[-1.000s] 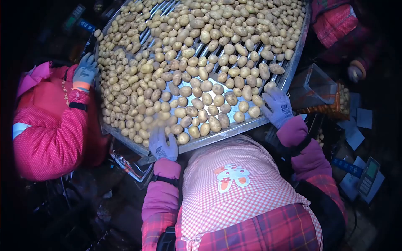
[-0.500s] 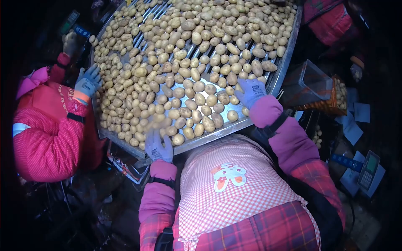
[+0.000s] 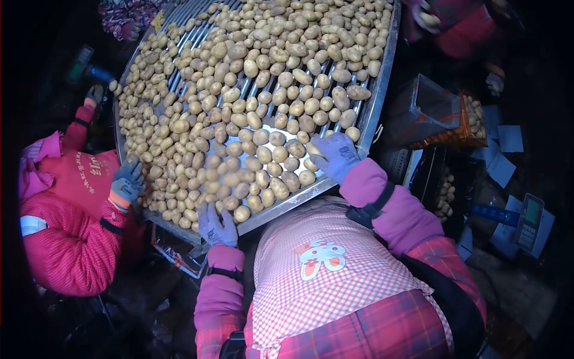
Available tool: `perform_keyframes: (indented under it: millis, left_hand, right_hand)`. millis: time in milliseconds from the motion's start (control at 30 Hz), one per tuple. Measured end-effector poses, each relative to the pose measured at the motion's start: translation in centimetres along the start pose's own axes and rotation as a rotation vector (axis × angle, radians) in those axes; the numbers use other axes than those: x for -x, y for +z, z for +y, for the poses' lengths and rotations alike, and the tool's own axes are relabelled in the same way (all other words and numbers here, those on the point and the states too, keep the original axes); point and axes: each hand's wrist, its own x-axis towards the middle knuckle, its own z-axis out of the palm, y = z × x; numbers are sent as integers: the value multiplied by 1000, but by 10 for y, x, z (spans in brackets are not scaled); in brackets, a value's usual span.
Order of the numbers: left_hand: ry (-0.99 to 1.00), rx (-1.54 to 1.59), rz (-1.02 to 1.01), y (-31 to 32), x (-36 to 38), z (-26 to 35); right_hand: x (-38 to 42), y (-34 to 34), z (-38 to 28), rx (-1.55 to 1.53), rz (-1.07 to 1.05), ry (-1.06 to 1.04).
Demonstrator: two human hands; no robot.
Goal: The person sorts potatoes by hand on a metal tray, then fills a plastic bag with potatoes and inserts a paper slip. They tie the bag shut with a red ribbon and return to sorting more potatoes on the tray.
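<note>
Many potatoes [image 3: 263, 90] cover a metal sorting table [image 3: 375, 99] with slatted bars and a smooth plate near the front. My left hand [image 3: 217, 226], in a pale purple glove, is at the table's front edge, fingers apart and pointing at the nearest potatoes, holding nothing I can see. My right hand [image 3: 336, 157], gloved alike, lies over the right front edge with its fingers curled at a potato; its fingertips are partly hidden.
A co-worker in red [image 3: 72, 221] stands at the left with a gloved hand on the table rim. Others are at the top corners. Right: a clear bin [image 3: 427, 110], an orange crate of potatoes [image 3: 472, 122], and a scale display [image 3: 530, 221].
The view has shifted, so the table appears further left. My left hand's fingers have spread at the edge. My right hand has come nearer the front potatoes. The co-worker's gloved hand has lowered.
</note>
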Motion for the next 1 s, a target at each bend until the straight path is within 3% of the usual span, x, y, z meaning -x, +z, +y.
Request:
perform_keyframes:
  millis: [33, 100, 133, 167, 200, 233, 300, 400, 500, 567, 633, 700, 767, 833, 867, 900, 967, 1000]
  left_hand:
    - [-3, -9, 2, -1, -1, 0]
    - [20, -3, 29, 2, 0, -1]
    - [1, -3, 16, -3, -2, 4]
    - [-8, -12, 12, -3, -2, 4]
    - [-1, -4, 19, -3, -3, 4]
    - [6, 7, 25, -2, -3, 4]
    - [5, -5, 22, -4, -2, 4]
    - [15, -14, 24, -5, -5, 6]
    - [33, 9, 34, -3, -6, 4]
    - [16, 8, 27, -4, -6, 6]
    - [-4, 11, 14, -5, -4, 6]
    - [2, -24, 10, -5, -6, 7]
    - [-11, -8, -9, -7, -7, 7]
    - [-19, 13, -20, -6, -10, 8]
    - [-9, -1, -9, -5, -10, 8]
    - [2, -17, -5, -6, -9, 8]
    - [-1, -14, 1, -4, -9, 8]
    - [4, -6, 8, -5, -9, 8]
  right_hand:
    - [1, -2, 11, -8, 0, -5]
    - [9, -10, 39, -88, 212, 31]
    - [6, -34, 52, -64, 209, 288]
    - [8, -71, 62, -271, 330, 284]
    - [20, -81, 109, -68, 453, 304]
    - [23, -112, 127, 8, 394, 443]
    - [37, -135, 179, 494, 528, 353]
    - [23, -142, 159, 318, 443, 173]
    - [0, -100, 115, 41, 154, 88]
    - [-14, -71, 95, 217, 254, -98]
    - [-23, -60, 80, 271, 155, -123]
    - [-26, -48, 72, 421, -48, -7]
    - [-18, -51, 59, 386, -51, -54]
    - [-14, -52, 48, -28, -238, -33]
    - [-9, -41, 55, -60, -3, -227]
    - [-10, -44, 63, -65, -10, -229]
    - [-25, -60, 70, -199, 25, -10]
    - [-30, -69, 67, -145, 113, -100]
